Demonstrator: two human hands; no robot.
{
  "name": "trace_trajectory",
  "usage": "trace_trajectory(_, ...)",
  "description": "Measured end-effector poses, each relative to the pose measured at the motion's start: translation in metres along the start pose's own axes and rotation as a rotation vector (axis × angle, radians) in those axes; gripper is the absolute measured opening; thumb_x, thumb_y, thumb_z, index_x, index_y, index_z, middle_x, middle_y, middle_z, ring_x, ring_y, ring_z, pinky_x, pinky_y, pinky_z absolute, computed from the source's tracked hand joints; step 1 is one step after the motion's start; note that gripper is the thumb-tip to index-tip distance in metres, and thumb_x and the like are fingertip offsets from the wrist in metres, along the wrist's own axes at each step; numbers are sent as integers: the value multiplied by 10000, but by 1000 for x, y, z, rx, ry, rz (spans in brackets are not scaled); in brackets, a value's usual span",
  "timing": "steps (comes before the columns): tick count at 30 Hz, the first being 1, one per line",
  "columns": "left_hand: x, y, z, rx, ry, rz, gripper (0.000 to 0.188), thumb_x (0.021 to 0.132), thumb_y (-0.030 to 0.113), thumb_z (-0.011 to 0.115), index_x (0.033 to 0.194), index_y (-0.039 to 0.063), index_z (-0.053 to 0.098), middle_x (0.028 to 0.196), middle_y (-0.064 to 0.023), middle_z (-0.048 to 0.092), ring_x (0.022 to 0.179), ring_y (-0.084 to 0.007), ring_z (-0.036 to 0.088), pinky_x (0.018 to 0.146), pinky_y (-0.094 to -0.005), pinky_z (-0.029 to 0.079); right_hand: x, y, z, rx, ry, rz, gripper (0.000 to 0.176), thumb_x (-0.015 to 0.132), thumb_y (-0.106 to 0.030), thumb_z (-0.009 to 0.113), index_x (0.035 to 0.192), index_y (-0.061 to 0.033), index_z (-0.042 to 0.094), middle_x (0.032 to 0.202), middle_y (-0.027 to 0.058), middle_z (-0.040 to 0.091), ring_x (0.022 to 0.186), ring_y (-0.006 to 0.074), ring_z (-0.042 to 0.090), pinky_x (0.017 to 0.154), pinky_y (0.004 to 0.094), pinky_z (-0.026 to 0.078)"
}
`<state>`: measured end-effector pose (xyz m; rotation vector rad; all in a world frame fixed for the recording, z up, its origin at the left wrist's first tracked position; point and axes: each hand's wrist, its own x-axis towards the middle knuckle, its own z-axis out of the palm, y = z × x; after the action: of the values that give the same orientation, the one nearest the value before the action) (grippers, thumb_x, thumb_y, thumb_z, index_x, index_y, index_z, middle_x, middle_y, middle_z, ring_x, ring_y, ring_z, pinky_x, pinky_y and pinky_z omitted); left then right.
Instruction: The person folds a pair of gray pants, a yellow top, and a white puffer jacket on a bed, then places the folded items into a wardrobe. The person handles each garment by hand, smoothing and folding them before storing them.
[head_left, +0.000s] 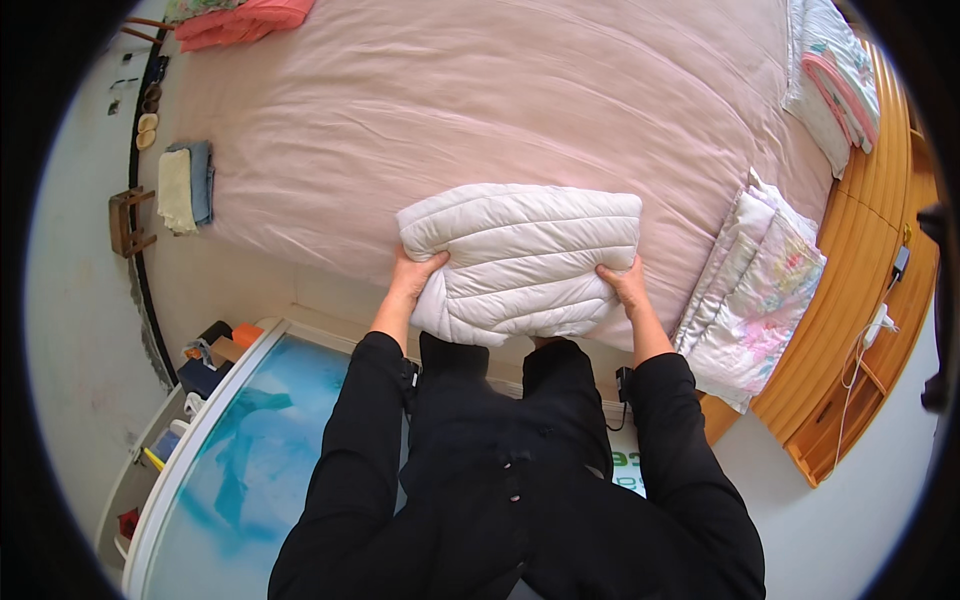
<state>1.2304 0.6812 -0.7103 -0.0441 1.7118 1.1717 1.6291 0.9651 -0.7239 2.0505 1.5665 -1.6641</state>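
Note:
Both my hands hold a folded white quilted garment or padded cloth (525, 255) by its sides, over the near edge of a bed with a pink sheet (480, 127). My left hand (421, 276) grips its left side, thumb on top and fingers hidden beneath. On the opposite side my right hand (624, 283) pinches it the same way. To the right lies a folded floral quilted cover or pillow (765, 292). The lower edge of the white piece hangs near my knees.
Folded cream and blue cloths (186, 187) lie at the bed's left edge, coral bedding (244, 22) at the top left. Floral bedding (832, 75) rests by the wooden headboard (840, 300), which bears a power strip (876, 325). A blue-topped cabinet (255, 427) stands at the lower left.

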Motion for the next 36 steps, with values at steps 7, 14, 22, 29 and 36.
trace_trajectory(7,-9,-16,-19,-426,-255,-401,671,1005,277,939,1562,12,674,1463,-155,773,1296,-309,759,1124,-496,623,-26,-8,10,460,-339,437,653,945,-175,935,1506,26,669,1387,190,789,1275,379,758,1156,509,589)
trace_trajectory(14,-48,38,-99,-490,-195,-257,660,1027,304,923,1562,8,675,1440,-156,782,1255,-309,776,1078,-476,649,-98,-92,48,631,-479,472,634,958,-149,872,1521,37,646,1363,221,791,1211,396,797,1098,560,649)
trace_trajectory(22,-112,115,-242,-585,-83,-111,639,1021,303,932,1538,3,706,1418,-147,801,1233,-296,777,1072,-453,638,-153,-261,131,410,-660,236,613,953,-140,871,1509,19,668,1359,188,802,1208,368,798,1093,526,648)
trace_trajectory(29,-172,137,-336,-574,150,96,738,994,386,954,1576,27,676,1457,-143,781,1283,-297,756,1111,-453,615,-174,-377,230,200,-827,92,591,991,-158,833,1528,10,652,1358,175,812,1198,359,809,1090,522,653)
trace_trajectory(36,-136,131,-442,-780,167,117,808,1006,412,939,1640,32,613,1512,-129,753,1339,-298,733,1135,-454,601,-181,-523,370,-33,-875,-70,632,966,-163,887,1537,-5,667,1390,160,794,1220,342,792,1085,492,648)
